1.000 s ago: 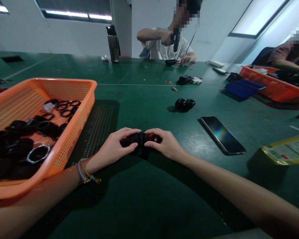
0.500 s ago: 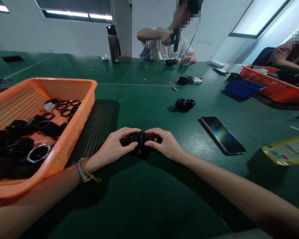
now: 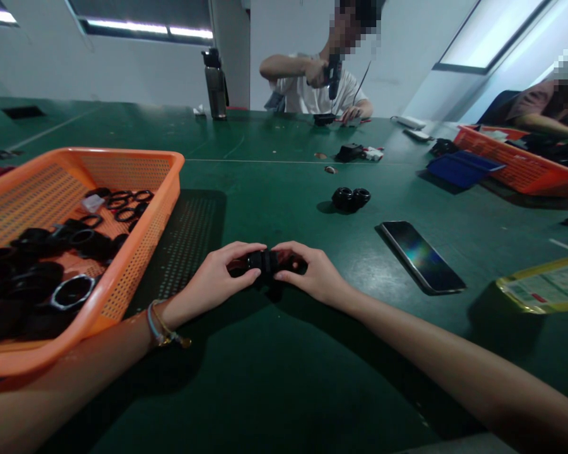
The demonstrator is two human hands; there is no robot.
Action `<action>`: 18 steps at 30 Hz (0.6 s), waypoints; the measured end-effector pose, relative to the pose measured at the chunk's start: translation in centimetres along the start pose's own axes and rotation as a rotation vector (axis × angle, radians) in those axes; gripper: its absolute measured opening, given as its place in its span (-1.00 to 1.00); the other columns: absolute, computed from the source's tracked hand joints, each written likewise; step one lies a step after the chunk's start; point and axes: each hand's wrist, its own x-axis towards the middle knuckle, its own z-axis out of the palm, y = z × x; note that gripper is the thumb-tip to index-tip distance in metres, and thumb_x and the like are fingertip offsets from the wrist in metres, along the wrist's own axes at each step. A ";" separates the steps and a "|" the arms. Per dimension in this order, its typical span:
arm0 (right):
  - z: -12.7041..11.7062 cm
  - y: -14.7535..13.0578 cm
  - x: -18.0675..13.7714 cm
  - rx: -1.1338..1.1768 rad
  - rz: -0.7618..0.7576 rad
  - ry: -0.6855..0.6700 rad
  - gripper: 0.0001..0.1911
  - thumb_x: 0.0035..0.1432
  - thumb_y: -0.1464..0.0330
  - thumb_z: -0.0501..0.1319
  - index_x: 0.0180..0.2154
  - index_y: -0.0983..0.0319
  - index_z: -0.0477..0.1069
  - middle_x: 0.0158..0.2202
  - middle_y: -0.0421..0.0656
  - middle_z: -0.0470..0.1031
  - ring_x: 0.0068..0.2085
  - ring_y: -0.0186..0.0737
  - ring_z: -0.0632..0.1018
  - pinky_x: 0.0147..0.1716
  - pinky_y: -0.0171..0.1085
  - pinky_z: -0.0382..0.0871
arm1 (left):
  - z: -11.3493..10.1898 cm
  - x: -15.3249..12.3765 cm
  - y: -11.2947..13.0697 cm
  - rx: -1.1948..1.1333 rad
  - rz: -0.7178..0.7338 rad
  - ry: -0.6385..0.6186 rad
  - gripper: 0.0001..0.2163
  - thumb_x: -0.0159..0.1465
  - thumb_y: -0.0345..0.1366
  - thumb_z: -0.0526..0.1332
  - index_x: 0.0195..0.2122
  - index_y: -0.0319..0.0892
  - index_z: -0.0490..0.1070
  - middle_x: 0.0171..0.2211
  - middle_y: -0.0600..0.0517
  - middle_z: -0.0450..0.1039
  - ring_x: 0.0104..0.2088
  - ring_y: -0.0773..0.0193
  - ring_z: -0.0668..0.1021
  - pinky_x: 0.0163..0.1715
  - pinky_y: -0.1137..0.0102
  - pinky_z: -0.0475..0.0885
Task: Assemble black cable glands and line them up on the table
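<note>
Between my two hands is a small black ribbed cylindrical fitting (image 3: 265, 260), lying roughly sideways just above the green table. My left hand (image 3: 224, 270) grips its left end, fingers over the top and thumb in front. The right end is pinched by my right hand (image 3: 310, 268) in the same manner. My fingers hide both ends of the part. Farther back, two similar black fittings (image 3: 351, 198) stand side by side on the table. To the left, an orange basket (image 3: 173, 195) holds several black rings (image 3: 125, 214), black fittings (image 3: 88, 239) and one silvery ring (image 3: 73, 292).
A phone (image 3: 421, 255) lies right of my hands, with a yellow-edged package (image 3: 544, 284) beyond it. At the far side are a bottle (image 3: 216, 85), a blue tray (image 3: 464, 169) and another orange basket (image 3: 520, 170). A co-worker opposite holds a power driver (image 3: 332, 75); another person sits at right.
My right thumb and fingers have shifted very slightly around the fitting's right end. My left hand and the fitting stay almost in place.
</note>
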 end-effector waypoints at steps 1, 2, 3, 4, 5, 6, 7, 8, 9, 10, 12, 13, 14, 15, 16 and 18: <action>0.0 0.0 0.0 -0.002 0.002 -0.002 -0.66 -0.02 0.48 0.28 -0.14 0.21 0.38 -0.29 -0.17 0.49 -0.30 -0.26 0.48 -0.33 -0.26 0.31 | 0.0 0.0 0.0 -0.001 0.000 -0.001 -0.64 0.11 -0.26 0.16 -0.06 -0.20 0.41 -0.10 -0.07 0.46 -0.14 0.20 0.53 -0.12 0.31 0.46; 0.0 0.0 0.0 -0.002 0.003 -0.003 -0.66 -0.02 0.48 0.28 -0.14 0.21 0.38 -0.29 -0.18 0.49 -0.30 -0.26 0.48 -0.32 -0.25 0.31 | 0.0 0.0 0.0 -0.002 0.000 -0.001 -0.65 0.11 -0.26 0.16 -0.06 -0.20 0.41 -0.10 -0.06 0.46 -0.15 0.20 0.53 -0.12 0.32 0.46; 0.0 0.0 0.0 -0.002 0.004 -0.003 -0.66 -0.02 0.48 0.28 -0.14 0.20 0.38 -0.29 -0.18 0.49 -0.30 -0.26 0.48 -0.32 -0.25 0.31 | 0.0 0.0 0.0 -0.002 -0.001 -0.002 -0.65 0.11 -0.26 0.16 -0.06 -0.19 0.41 -0.11 -0.06 0.46 -0.15 0.21 0.53 -0.13 0.32 0.47; 0.0 0.0 0.0 -0.002 0.005 -0.004 -0.66 -0.02 0.48 0.28 -0.14 0.20 0.38 -0.29 -0.18 0.49 -0.30 -0.26 0.48 -0.31 -0.25 0.32 | 0.0 -0.1 0.0 -0.003 -0.003 -0.002 -0.65 0.11 -0.27 0.16 -0.07 -0.18 0.42 -0.11 -0.05 0.46 -0.15 0.21 0.53 -0.13 0.32 0.47; 0.0 0.0 0.0 -0.002 0.004 -0.003 -0.66 -0.02 0.48 0.28 -0.14 0.21 0.38 -0.30 -0.18 0.50 -0.30 -0.26 0.48 -0.31 -0.25 0.32 | 0.0 0.0 0.0 -0.004 -0.004 -0.001 -0.65 0.10 -0.27 0.16 -0.07 -0.18 0.42 -0.11 -0.05 0.46 -0.15 0.21 0.53 -0.14 0.33 0.47; 0.0 0.0 0.0 -0.003 0.002 -0.002 -0.66 -0.02 0.47 0.28 -0.14 0.21 0.38 -0.30 -0.18 0.49 -0.30 -0.27 0.48 -0.32 -0.26 0.32 | 0.0 0.0 0.1 -0.005 -0.005 0.000 -0.65 0.10 -0.27 0.16 -0.07 -0.18 0.42 -0.11 -0.04 0.46 -0.15 0.22 0.53 -0.14 0.34 0.47; 0.0 0.1 0.0 -0.005 0.001 -0.001 -0.67 -0.02 0.47 0.29 -0.14 0.21 0.38 -0.31 -0.19 0.49 -0.31 -0.27 0.48 -0.32 -0.26 0.32 | 0.0 0.0 0.1 -0.007 -0.005 0.001 -0.65 0.10 -0.27 0.16 -0.07 -0.18 0.42 -0.11 -0.04 0.46 -0.16 0.22 0.54 -0.14 0.34 0.48; 0.0 0.1 0.0 -0.007 0.001 -0.001 -0.67 -0.02 0.46 0.29 -0.14 0.21 0.38 -0.31 -0.19 0.49 -0.31 -0.27 0.48 -0.33 -0.26 0.32 | 0.0 0.0 0.1 -0.009 -0.005 0.001 -0.65 0.10 -0.27 0.16 -0.07 -0.17 0.42 -0.11 -0.04 0.46 -0.16 0.21 0.54 -0.15 0.34 0.48; 0.0 0.1 0.0 -0.010 0.001 0.000 -0.67 -0.01 0.46 0.29 -0.14 0.20 0.39 -0.31 -0.19 0.49 -0.32 -0.28 0.48 -0.33 -0.27 0.32 | 0.0 0.0 0.1 -0.011 -0.003 0.003 -0.66 0.10 -0.27 0.16 -0.07 -0.17 0.42 -0.11 -0.04 0.46 -0.16 0.21 0.54 -0.15 0.34 0.48; 0.0 0.2 0.0 -0.011 0.001 0.001 -0.68 -0.01 0.45 0.29 -0.14 0.20 0.39 -0.32 -0.19 0.49 -0.32 -0.28 0.47 -0.34 -0.27 0.32 | 0.0 0.1 0.1 -0.014 -0.002 0.003 -0.66 0.10 -0.27 0.16 -0.07 -0.17 0.42 -0.11 -0.04 0.47 -0.16 0.21 0.54 -0.15 0.34 0.48; 0.1 0.2 0.0 -0.013 0.002 0.005 -0.68 -0.01 0.44 0.29 -0.14 0.20 0.40 -0.32 -0.19 0.49 -0.33 -0.28 0.47 -0.34 -0.27 0.31 | 0.0 0.1 0.1 -0.019 0.002 0.002 -0.66 0.10 -0.27 0.16 -0.07 -0.17 0.42 -0.12 -0.05 0.46 -0.16 0.21 0.54 -0.14 0.33 0.48; 0.1 0.2 0.0 -0.014 0.003 0.007 -0.68 -0.01 0.43 0.29 -0.15 0.20 0.40 -0.32 -0.19 0.49 -0.34 -0.29 0.47 -0.34 -0.28 0.31 | 0.0 0.1 0.1 -0.019 0.003 0.002 -0.66 0.10 -0.27 0.17 -0.07 -0.18 0.42 -0.12 -0.05 0.46 -0.15 0.21 0.53 -0.14 0.33 0.48; 0.1 0.2 0.0 -0.014 0.004 0.008 -0.68 -0.01 0.43 0.29 -0.15 0.20 0.40 -0.32 -0.19 0.49 -0.34 -0.29 0.47 -0.35 -0.28 0.31 | 0.0 0.1 0.1 -0.019 0.003 0.000 -0.66 0.10 -0.27 0.17 -0.07 -0.18 0.42 -0.12 -0.05 0.46 -0.15 0.21 0.53 -0.14 0.33 0.48; 0.1 0.3 0.0 -0.015 0.004 0.009 -0.68 -0.01 0.43 0.30 -0.15 0.20 0.40 -0.32 -0.19 0.49 -0.34 -0.29 0.46 -0.35 -0.28 0.31 | 0.0 0.0 0.1 -0.019 0.002 -0.002 -0.66 0.10 -0.27 0.16 -0.07 -0.18 0.42 -0.11 -0.05 0.46 -0.15 0.20 0.53 -0.14 0.32 0.48; 0.1 0.3 0.0 -0.016 0.003 0.009 -0.68 -0.01 0.43 0.30 -0.15 0.21 0.41 -0.32 -0.19 0.49 -0.34 -0.29 0.46 -0.35 -0.28 0.31 | 0.0 0.0 0.1 -0.020 0.001 -0.003 -0.66 0.10 -0.27 0.16 -0.07 -0.18 0.42 -0.11 -0.05 0.46 -0.15 0.20 0.53 -0.14 0.32 0.48; 0.1 0.2 0.0 -0.019 0.002 0.009 -0.69 -0.01 0.42 0.30 -0.15 0.22 0.41 -0.32 -0.18 0.49 -0.35 -0.30 0.46 -0.35 -0.28 0.31 | 0.0 0.0 0.0 -0.024 0.001 -0.004 -0.66 0.10 -0.27 0.16 -0.07 -0.18 0.42 -0.11 -0.05 0.45 -0.15 0.20 0.53 -0.14 0.32 0.48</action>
